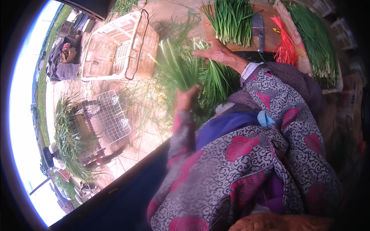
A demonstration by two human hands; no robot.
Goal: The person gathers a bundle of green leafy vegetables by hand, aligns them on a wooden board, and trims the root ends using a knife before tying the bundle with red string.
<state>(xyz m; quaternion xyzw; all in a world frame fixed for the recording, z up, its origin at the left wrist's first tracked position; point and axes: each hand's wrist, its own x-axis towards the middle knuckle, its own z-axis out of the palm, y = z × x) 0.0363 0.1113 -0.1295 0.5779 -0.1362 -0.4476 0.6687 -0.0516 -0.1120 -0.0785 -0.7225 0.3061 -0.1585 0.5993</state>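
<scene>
My left hand (187, 98) is closed round the leaf part of a bunch of garlic chives (175, 67), its pale stem ends pointing up and away from me. The bunch is smeared by motion. To its right, my right hand (221, 54) reaches over a second bunch of chives (216, 82) with its fingers stretched out to the left. The pale stem ends of this bunch show just beyond those fingers. Its leaves hang below my right hand toward my lap. No grip by the right hand on these chives is visible.
A white plastic basket (98, 63) lies at the far left, beside loose trimmings. Nearer left stands a wire rack (111, 119) with greens. On a brown board (231, 47) are a chive pile (231, 23), a flat metal piece (261, 32) and red ties (286, 48). More chives (318, 42) lie right.
</scene>
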